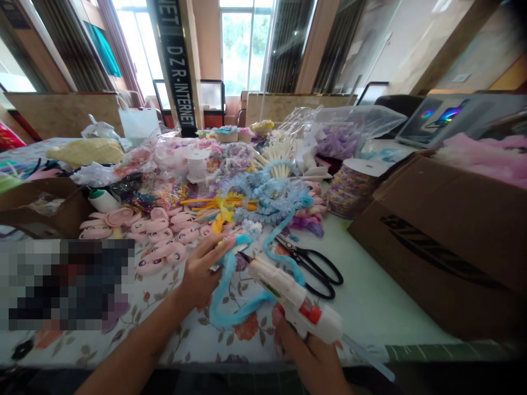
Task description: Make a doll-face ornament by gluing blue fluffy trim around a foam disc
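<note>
My right hand (302, 348) is wrapped round the handle of a white hot glue gun (294, 299), a clear glue stick (368, 356) poking out of its back. The gun's dark nozzle points left at a small piece under my left hand (203, 269). That hand's fingers press on one end of a fluffy light-blue trim (236, 315); what else lies beneath them is partly hidden. From there the trim loops across the flowered tablecloth (177, 334), behind the glue gun and up to the pile. Black-handled scissors (313, 266) lie right of the gun.
Several pink doll-face pieces (158, 233) lie left of centre. Pale-blue ruffled lace (267, 189) and yellow sticks (218, 204) are heaped behind. Large cardboard box (444, 236) at right, smaller box (45, 211) at left, ribbon spool (354, 186) beside the large box.
</note>
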{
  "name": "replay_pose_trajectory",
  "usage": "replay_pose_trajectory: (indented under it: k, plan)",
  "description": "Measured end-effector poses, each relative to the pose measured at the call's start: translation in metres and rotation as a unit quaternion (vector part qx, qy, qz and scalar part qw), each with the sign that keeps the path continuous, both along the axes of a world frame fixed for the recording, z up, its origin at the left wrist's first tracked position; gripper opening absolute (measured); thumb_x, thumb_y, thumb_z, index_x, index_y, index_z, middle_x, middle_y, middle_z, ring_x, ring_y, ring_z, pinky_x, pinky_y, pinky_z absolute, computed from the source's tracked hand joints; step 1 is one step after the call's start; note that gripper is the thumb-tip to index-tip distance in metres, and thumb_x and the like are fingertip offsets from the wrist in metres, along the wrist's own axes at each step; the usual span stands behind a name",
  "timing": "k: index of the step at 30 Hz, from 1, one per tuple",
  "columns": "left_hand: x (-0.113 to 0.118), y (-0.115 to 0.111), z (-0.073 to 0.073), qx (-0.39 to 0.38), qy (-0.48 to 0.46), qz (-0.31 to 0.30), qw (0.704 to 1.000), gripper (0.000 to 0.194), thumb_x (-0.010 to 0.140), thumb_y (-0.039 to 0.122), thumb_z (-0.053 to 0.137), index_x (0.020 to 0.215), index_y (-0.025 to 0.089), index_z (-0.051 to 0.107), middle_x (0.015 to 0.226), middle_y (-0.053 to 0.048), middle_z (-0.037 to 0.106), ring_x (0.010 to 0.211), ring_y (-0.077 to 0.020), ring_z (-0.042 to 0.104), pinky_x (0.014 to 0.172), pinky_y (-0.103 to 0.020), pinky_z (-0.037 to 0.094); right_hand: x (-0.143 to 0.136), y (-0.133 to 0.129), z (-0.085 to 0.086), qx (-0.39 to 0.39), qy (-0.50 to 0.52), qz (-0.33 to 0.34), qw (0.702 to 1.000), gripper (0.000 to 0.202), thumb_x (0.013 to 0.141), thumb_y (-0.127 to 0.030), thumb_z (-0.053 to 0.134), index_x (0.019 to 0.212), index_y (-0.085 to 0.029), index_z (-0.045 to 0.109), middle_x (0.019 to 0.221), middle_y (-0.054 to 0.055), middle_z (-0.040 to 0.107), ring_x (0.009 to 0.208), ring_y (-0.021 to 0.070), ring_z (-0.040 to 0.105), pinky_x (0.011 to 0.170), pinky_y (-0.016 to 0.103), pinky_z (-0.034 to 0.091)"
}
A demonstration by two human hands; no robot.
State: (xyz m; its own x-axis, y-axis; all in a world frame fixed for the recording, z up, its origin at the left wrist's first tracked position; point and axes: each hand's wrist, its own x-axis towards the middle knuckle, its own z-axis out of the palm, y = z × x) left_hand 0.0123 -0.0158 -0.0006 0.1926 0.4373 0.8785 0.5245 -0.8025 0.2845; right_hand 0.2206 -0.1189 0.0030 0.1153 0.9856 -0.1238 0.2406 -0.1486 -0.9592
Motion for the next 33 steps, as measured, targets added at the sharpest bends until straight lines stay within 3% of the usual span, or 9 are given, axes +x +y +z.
replay_pose_trajectory:
  k: [12, 20, 27, 30, 33]
  plan:
    - [0.000, -0.003, 0.006, -0.006, -0.004, -0.003, 1.000, 0.048, 0.085, 0.011, 0.054, 0.131, 0.027, 0.056, 0.112, -0.009, 0.069, 0.102, -0.0212, 0.066, 0.087, -0.032, 0.055, -0.001, 0.003, 0.012, 0.043, -0.028, -0.025, 0.998, 0.042, 0.079, -0.059, 0.056, 0.060, -0.021, 0.052, 0.049, -0.001, 0.052, 0.049, 0.0152, 0.053, 0.047, 0.024, 0.044]
    - [0.000, -0.002, 0.000, -0.035, -0.030, -0.005, 0.999, 0.041, 0.086, 0.016, 0.057, 0.125, 0.025, 0.061, 0.112, -0.010, 0.070, 0.100, -0.0216, 0.067, 0.085, -0.033, 0.056, -0.001, 0.004, 0.010, 0.033, -0.043, -0.049, 0.997, 0.043, 0.077, -0.060, 0.058, 0.058, -0.022, 0.052, 0.046, -0.001, 0.052, 0.045, 0.0152, 0.051, 0.045, 0.025, 0.045]
    - [-0.001, -0.003, -0.004, -0.075, -0.055, -0.006, 0.996, 0.041, 0.083, 0.015, 0.060, 0.122, 0.025, 0.064, 0.112, -0.009, 0.070, 0.101, -0.0213, 0.067, 0.087, -0.031, 0.056, 0.004, 0.009, 0.012, 0.091, -0.057, -0.037, 0.994, 0.030, 0.077, -0.048, 0.061, 0.082, -0.019, 0.067, 0.058, 0.002, 0.060, 0.053, 0.0180, 0.056, 0.049, 0.027, 0.047]
    - [0.000, -0.002, -0.004, -0.078, -0.069, 0.001, 0.995, 0.042, 0.081, 0.014, 0.062, 0.122, 0.025, 0.064, 0.112, -0.008, 0.070, 0.098, -0.0208, 0.068, 0.084, -0.030, 0.057, 0.004, 0.011, 0.015, 0.127, -0.061, -0.027, 0.990, 0.025, 0.078, -0.044, 0.062, 0.080, -0.020, 0.069, 0.064, 0.003, 0.064, 0.058, 0.0190, 0.059, 0.057, 0.029, 0.050]
    - [0.003, -0.002, -0.001, -0.083, -0.086, 0.008, 0.993, 0.042, 0.080, 0.015, 0.065, 0.121, 0.026, 0.065, 0.110, -0.008, 0.071, 0.094, -0.0200, 0.068, 0.081, -0.029, 0.058, 0.004, 0.011, 0.016, 0.107, -0.043, -0.030, 0.993, 0.030, 0.076, -0.048, 0.064, 0.081, -0.019, 0.070, 0.060, 0.002, 0.062, 0.053, 0.0178, 0.057, 0.052, 0.028, 0.049]
